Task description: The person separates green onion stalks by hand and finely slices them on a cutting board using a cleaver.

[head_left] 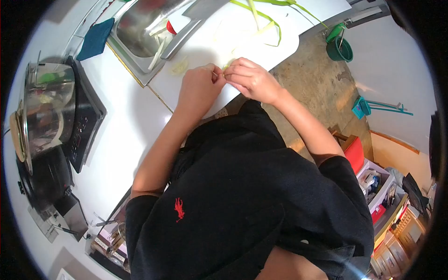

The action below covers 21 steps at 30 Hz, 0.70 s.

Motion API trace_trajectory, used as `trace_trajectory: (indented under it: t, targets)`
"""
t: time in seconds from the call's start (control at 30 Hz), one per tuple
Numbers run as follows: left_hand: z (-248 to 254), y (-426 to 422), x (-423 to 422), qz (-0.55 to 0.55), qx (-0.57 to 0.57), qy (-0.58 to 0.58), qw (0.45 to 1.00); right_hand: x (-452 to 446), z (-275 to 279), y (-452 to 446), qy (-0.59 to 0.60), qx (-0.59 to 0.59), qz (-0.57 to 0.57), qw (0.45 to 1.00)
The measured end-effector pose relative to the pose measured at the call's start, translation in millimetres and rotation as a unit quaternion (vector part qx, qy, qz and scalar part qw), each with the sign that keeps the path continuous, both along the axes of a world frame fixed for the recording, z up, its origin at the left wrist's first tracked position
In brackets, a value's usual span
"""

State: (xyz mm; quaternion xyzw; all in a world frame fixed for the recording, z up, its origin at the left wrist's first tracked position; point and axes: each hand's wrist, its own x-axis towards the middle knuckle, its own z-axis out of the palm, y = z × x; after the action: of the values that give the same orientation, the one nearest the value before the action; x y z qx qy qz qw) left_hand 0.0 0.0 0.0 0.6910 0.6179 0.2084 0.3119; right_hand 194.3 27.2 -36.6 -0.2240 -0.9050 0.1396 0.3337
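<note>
My left hand (200, 86) and my right hand (252, 80) meet at the near edge of the white counter, fingers pinched closed against each other. A small pale yellow-green vegetable piece (227, 64) shows at the right fingertips; most of it is hidden. Whether the left fingertips grip the same piece is unclear. Pale thin peelings (179, 67) lie on the counter just beyond my left hand. Farther off are long green onion stalks (265, 27). A large knife (182, 39) with a grey handle rests along the sink's edge.
Pale stalks (157, 53) and a red item (171, 28) are in the steel sink (128, 39). A dark blue cloth (96, 39) hangs beside it. On the left stand a black cooktop (84, 116) and a glass-lidded pot (49, 107). A green bucket (339, 50) sits on the floor.
</note>
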Motion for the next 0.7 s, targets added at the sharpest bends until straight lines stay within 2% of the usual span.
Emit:
trace_trajectory:
  t: [0.27,0.37,0.47,0.57,0.7]
  targets:
    - [2.0,4.9,-6.9,0.013,-0.005,-0.025,1.0,-3.4,6.0,8.1,-0.005,-0.016,0.034,0.999]
    - [3.2,7.1,-11.6,0.04,-0.026,-0.012,0.999,0.2,1.8,3.0,-0.003,-0.007,0.012,1.0]
    - [-1.4,5.1,-17.7,0.027,-0.034,-0.059,0.997,2.7,-4.9,-1.4,0.009,0.013,-0.01,1.0]
    - [-6.0,-2.5,-15.1,0.007,0.047,-0.093,0.995,3.0,-7.4,-0.6,0.018,0.027,-0.015,0.999]
    - [3.4,-3.7,-6.9,0.016,-0.004,-0.084,0.996,1.5,-9.2,-4.0,0.034,0.021,-0.032,0.999]
